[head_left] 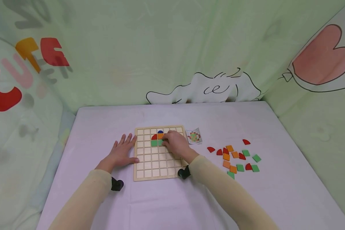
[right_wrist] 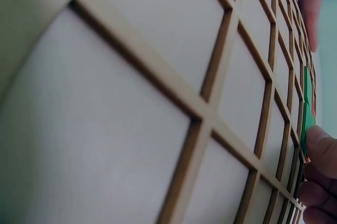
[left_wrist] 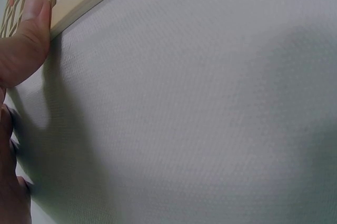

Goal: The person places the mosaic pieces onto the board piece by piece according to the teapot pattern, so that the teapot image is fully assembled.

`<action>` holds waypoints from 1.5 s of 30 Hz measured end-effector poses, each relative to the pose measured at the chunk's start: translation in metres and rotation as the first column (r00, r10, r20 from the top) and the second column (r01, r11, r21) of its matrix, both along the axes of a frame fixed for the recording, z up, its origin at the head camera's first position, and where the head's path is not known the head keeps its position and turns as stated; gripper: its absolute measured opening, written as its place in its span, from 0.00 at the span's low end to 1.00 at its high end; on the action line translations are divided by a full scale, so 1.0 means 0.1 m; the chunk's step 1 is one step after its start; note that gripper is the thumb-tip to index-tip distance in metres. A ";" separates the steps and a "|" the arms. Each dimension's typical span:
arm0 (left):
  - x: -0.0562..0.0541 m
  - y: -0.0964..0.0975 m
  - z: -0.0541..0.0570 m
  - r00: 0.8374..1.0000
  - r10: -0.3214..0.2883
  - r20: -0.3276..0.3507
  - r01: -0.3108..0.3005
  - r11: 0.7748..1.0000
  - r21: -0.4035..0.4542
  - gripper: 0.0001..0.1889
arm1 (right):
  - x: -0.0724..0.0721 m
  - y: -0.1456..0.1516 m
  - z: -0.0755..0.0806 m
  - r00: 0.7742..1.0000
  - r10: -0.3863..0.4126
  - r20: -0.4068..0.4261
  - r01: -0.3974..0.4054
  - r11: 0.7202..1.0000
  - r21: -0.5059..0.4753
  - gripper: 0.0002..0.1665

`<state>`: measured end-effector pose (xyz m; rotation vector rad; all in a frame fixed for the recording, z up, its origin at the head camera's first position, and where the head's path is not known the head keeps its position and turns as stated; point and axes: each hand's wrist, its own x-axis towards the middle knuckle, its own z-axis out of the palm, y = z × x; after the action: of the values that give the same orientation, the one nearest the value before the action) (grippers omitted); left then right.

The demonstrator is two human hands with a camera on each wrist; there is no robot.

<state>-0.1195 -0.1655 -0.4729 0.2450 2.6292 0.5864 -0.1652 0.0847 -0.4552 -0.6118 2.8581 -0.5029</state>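
A wooden grid board lies on the table with a few coloured tiles at its far middle. A blue piece is farthest, nearer me a red quarter-circle beside an orange square, then two green squares. My right hand reaches over the board, fingers curled, its thumb on the right-hand green square tile; its fingers hide the cells beyond. Spread out flat at the board's left edge is my left hand, its thumb resting on the frame.
A small pattern card lies against the board's right side. Farther right are scattered loose tiles: red quarter-circles, orange squares and green squares. Fabric walls stand behind and beside the white-covered table.
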 end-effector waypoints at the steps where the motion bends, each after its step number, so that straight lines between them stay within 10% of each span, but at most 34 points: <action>1: 0.00 0.00 0.00 1.000 -0.001 -0.001 0.001 1.000 -0.001 0.56 | 0.00 0.00 0.00 1.000 -0.002 -0.007 0.002 1.000 -0.003 0.12; 22: 0.04 0.03 0.02 1.000 0.008 0.020 -0.008 1.000 0.016 0.56 | 0.08 0.17 0.08 0.997 -0.069 -0.025 0.065 0.990 -0.123 0.10; 31: 0.02 0.00 0.02 1.000 -0.001 0.001 0.001 1.000 0.012 0.55 | 0.21 0.98 0.27 0.981 -0.194 -0.018 0.184 0.952 -0.247 0.13; 45: 0.02 0.00 0.02 1.000 -0.012 0.011 0.011 1.000 0.006 0.55 | 0.66 2.41 0.42 0.910 -0.412 -0.044 0.399 0.900 -0.176 0.16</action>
<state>-0.1175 -0.1651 -0.4710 0.2580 2.6144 0.5905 -0.0992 0.3259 -0.4127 -0.0443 3.0488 -0.7978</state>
